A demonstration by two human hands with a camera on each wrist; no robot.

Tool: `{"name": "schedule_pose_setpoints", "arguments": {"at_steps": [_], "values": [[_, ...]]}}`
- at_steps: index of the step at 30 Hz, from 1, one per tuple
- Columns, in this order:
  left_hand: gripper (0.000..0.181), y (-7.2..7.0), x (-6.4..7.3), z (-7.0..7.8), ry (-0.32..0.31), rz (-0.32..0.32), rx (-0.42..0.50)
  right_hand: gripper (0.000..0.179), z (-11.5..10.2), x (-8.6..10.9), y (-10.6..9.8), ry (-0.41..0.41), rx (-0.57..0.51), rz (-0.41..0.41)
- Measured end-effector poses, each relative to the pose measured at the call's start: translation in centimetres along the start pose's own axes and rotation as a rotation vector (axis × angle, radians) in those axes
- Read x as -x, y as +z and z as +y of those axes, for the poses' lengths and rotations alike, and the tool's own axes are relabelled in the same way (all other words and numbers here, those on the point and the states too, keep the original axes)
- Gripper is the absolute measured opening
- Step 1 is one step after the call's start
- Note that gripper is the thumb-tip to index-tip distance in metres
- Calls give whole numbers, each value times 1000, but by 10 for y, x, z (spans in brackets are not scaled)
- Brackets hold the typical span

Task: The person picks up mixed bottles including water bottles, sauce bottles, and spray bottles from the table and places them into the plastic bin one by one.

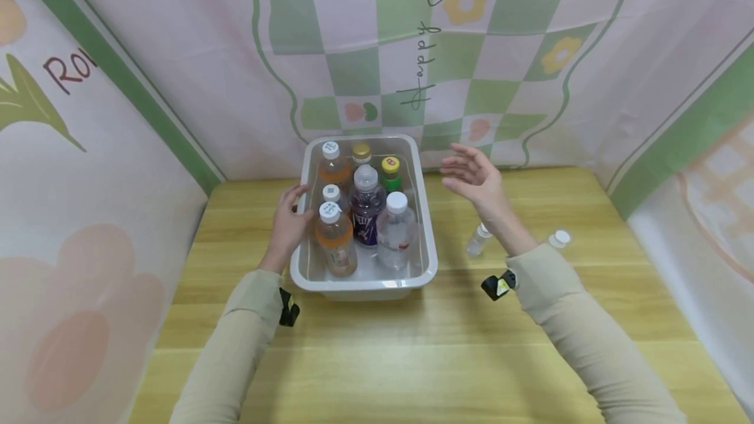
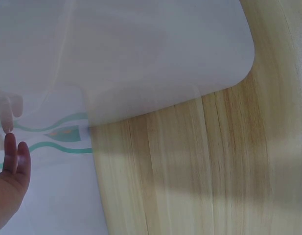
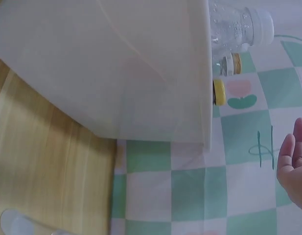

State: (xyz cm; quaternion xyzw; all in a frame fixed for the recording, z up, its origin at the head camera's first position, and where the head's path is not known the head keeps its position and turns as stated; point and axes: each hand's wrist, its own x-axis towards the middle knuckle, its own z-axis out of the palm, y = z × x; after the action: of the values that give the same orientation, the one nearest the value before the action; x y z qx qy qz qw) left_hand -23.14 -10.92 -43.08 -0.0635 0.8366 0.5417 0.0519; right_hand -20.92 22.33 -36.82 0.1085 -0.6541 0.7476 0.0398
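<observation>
A whitish plastic bin [image 1: 426, 260] stands on the wooden table, holding several upright bottles. My left hand [image 1: 288, 221] is at the bin's left rim, its fingers fairly straight along the outer wall and its thumb near the rim. Raised to the right of the bin, my right hand [image 1: 474, 178] has loosely bent fingers and holds nothing. Inside stand a purple-labelled bottle [image 1: 366, 208], a clear white-capped bottle [image 1: 396, 237], and an orange-labelled bottle [image 1: 337, 244] at the front left. Behind them are a yellow-capped bottle [image 1: 391, 174] and a gold-capped one [image 1: 361, 152].
Right of the bin, a small clear bottle [image 1: 478, 241] sits on the table [image 1: 365, 358]. Another white-capped bottle [image 1: 558, 239] is partly hidden by my right forearm. A patterned curtain [image 1: 347, 70] hangs behind the table, with further cloth at both sides.
</observation>
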Motion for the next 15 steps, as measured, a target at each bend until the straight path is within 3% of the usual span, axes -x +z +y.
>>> {"name": "schedule_pose_setpoints", "arguments": {"at_steps": [9, 15], "values": [[56, -1, -1, -1, 2, -1, 6, 54, -1, 3, -20, -22, -60, 35], [56, -1, -1, 0, 5, 1, -5, 50, 1, 9, -44, -43, -114, 79]]}}
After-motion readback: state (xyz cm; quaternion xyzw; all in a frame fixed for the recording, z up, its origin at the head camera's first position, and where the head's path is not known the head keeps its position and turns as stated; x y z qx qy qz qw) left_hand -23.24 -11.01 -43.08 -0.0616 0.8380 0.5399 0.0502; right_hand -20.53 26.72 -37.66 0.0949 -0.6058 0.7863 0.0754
